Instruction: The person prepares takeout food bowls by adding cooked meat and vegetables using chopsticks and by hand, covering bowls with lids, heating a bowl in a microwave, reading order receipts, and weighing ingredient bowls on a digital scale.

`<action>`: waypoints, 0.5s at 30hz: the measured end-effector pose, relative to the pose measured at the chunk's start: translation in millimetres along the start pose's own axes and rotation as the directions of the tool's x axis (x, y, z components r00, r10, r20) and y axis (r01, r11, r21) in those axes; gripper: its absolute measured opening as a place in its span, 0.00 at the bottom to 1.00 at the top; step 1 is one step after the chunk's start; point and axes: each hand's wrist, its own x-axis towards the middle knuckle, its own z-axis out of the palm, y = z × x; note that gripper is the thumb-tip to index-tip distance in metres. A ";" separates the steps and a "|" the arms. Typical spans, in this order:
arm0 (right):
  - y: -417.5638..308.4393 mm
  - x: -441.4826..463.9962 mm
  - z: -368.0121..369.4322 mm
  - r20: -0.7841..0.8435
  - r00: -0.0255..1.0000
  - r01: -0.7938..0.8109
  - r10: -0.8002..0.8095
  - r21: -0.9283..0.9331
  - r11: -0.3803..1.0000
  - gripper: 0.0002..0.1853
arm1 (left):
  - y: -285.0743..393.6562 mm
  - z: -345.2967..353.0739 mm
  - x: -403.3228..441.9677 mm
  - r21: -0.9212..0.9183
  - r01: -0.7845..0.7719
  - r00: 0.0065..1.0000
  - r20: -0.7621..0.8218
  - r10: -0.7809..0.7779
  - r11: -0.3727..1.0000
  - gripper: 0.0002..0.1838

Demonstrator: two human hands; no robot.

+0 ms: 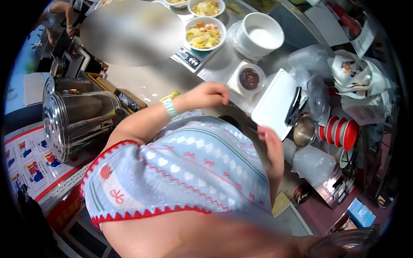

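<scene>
My left hand (pixel 211 94) hovers by the edge of the steel counter, its fingers curled in and nothing visible in them. A watch with a pale band (pixel 170 105) is on that wrist. My right hand (pixel 271 142) is close to the lower corner of a white rectangular board or lid (pixel 274 105); its fingers are apart and hold nothing I can see. Between and beyond the hands is a tub of dark red sauce (pixel 249 78). A bowl of food (pixel 205 34) with yellow-green pieces rests on a digital scale (pixel 188 59).
Stacked white bowls (pixel 262 34) stand on the counter. Black-handled utensils (pixel 295 105), a metal bowl (pixel 304 131) and plastic bags (pixel 313 163) crowd the right. Large steel pots (pixel 81 122) stand left. Another person's arm (pixel 69 19) shows at upper left. A blurred patch hides part of the counter.
</scene>
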 end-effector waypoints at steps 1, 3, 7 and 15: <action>-20.8 31.0 27.0 0.003 1.000 0.002 -0.002 0.119 0.993 0.14 | -13.1 -19.7 -28.7 -0.138 0.155 0.981 -0.095 -0.169 0.978 0.05; -45.7 104.4 90.8 0.161 0.920 0.380 -0.356 -0.156 0.912 0.13 | -29.5 -57.2 -74.7 -0.036 0.160 0.933 -0.322 -0.163 0.986 0.06; 1.5 225.5 195.9 0.181 0.839 0.504 -0.514 -0.614 0.607 0.17 | -31.3 -133.7 -149.6 -0.232 0.116 0.766 -0.598 -0.235 0.966 0.07; 35.4 263.5 259.2 0.091 0.875 0.272 -0.476 -0.905 0.326 0.23 | -19.6 -256.7 -234.1 -0.302 -0.071 0.613 -0.765 -0.198 0.951 0.06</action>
